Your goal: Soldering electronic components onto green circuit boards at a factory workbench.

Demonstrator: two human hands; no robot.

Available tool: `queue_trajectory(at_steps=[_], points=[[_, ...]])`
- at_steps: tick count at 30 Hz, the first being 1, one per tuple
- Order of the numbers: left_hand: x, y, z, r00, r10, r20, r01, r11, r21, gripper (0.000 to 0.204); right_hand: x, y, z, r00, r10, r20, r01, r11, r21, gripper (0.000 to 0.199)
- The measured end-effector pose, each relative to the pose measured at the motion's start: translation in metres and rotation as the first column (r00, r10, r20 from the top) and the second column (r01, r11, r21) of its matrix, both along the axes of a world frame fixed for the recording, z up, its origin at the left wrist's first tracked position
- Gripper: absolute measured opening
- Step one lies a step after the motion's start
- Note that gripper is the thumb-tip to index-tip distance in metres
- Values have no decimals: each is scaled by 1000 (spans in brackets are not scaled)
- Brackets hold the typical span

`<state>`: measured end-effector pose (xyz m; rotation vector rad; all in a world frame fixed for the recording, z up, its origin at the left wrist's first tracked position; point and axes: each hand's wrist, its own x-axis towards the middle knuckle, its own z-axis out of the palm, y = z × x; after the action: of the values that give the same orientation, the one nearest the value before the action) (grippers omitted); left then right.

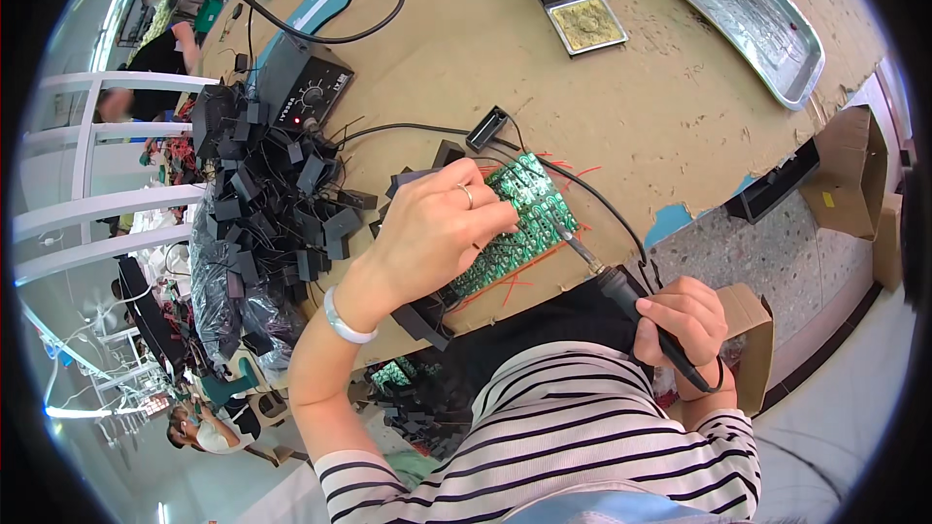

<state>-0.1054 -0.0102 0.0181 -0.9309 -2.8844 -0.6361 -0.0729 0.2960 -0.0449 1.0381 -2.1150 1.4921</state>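
Note:
A green circuit board panel lies on the table before me, with thin orange-red wires sticking out around its edges. My left hand is over the panel's left part, its fingers pinched together; what they hold, if anything, is hidden. My right hand grips a soldering iron by its dark handle. The iron's metal tip reaches the board's right edge area; whether it touches a joint I cannot tell. Small black boxes sit beside and under the board's left side.
A heap of black boxes with wires covers the left. Behind it stands a black soldering station with a dial. Farther off are a tip-cleaning sponge tray and a metal tray. Cardboard boxes stand right. Other people work at left.

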Motion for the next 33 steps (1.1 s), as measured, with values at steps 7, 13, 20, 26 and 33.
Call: queue_trajectory(at_steps=[7, 13, 20, 26, 33], points=[[-1, 2, -7, 996, 90, -6, -90, 996, 15, 15, -2, 0, 0, 998, 38, 54, -40, 998, 46, 33], [0, 4, -10, 996, 92, -13, -92, 995, -35, 13, -4, -10, -3, 998, 39, 49, -41, 998, 41, 24], [0, 4, -13, 996, 92, -11, -92, 995, -34, 10, -3, -11, -4, 998, 61, 22, -62, 996, 67, 22], [0, 8, -8, 996, 94, -9, -95, 993, -67, 10, -3, -15, -6, 975, 107, -197, -83, 988, 127, 26], [-2, 11, -6, 996, 93, -4, -93, 992, -82, 9, 3, 1, 4, 989, 66, -135, -50, 991, 120, 25]])
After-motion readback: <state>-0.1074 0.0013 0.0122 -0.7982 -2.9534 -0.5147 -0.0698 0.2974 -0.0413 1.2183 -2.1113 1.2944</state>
